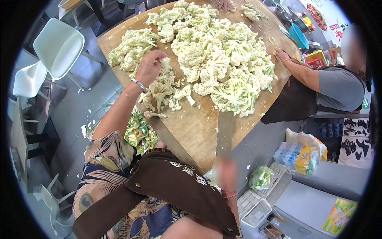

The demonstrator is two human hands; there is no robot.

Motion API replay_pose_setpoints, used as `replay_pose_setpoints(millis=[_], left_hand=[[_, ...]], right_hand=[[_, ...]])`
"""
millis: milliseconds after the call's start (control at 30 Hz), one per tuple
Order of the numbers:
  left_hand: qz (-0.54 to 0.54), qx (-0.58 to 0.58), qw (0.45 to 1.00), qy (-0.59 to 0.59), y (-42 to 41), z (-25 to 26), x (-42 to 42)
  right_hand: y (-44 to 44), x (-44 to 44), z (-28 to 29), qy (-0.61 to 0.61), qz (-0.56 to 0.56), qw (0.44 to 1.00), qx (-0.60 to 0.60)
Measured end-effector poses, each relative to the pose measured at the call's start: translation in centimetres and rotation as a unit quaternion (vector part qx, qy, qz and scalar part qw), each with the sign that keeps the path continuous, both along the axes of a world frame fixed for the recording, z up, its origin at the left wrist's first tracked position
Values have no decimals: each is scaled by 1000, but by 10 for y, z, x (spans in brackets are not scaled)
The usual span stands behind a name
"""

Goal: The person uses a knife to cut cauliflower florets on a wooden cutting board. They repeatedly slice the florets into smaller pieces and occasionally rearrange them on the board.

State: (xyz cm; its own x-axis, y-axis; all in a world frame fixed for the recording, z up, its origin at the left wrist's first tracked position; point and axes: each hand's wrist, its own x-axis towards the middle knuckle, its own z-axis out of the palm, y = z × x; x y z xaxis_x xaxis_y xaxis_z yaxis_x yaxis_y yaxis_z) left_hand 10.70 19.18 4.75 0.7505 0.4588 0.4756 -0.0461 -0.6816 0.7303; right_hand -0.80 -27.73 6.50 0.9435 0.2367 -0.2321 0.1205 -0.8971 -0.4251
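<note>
My left hand (152,67) pinches a small cauliflower floret (166,63) above a heap of cut florets (162,89) on the wooden tabletop (191,134). Low in the picture, my right hand (226,177) is blurred; the broad steel blade of a kitchen knife (225,131) extends from it over the table. The blade's tip reaches the near edge of a large pile of cauliflower pieces (220,56). Beyond my left hand lies a smaller group of cauliflower chunks (131,47).
At the right, a co-worker's hand (282,55) rests on the table edge; another person's hand (226,5) is at the far edge. Vegetable trimmings (141,131) lie below the table's left side. White chairs (61,44) stand left; plastic baskets (255,206) and a bagged cabbage (261,176) sit right.
</note>
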Motion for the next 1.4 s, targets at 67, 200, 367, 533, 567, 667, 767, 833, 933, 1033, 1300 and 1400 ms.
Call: replay_pose_setpoints(millis=[67, 200, 367, 533, 567, 667, 767, 833, 933, 1033, 1300, 1400], left_hand=[[152, 231, 961, 13, -4, 7, 2], [-40, 99, 993, 53, -28, 0, 14], [-90, 143, 979, 112, -62, -19, 28], [-62, 184, 981, 9, -80, -9, 20], [-66, 152, 986, -6, -87, 2, 11], [-83, 2, 996, -4, -125, 10, -17], [-181, -156, 962, 135, -158, 2, -38], [-184, -126, 974, 43, -169, -25, -35], [-126, -90, 986, 59, -166, -23, -29], [-69, 104, 992, -4, -154, -18, -34], [-172, 291, 934, 112, -187, -30, -88], [-202, 287, 931, 96, -204, 2, -101]], right_hand=[[1, -1, 3, 19, -16, 1000, 0], [-2, -4, -3, -23, 19, 999, -12], [4, -4, 5, -41, 7, 999, 16], [2, 1, 10, 44, -43, 997, 37], [2, 0, 8, -16, -4, 1000, 17], [-13, 4, -14, -10, 19, 999, 23], [-22, 6, -31, -5, 32, 998, 58], [-22, 9, -32, 4, 39, 997, 65], [-28, 9, -37, 4, 48, 997, 66], [-28, 7, -40, -8, 58, 996, 68], [-7, 14, 2, 33, 22, 996, 79], [-3, 15, 22, 65, -16, 995, 71]])
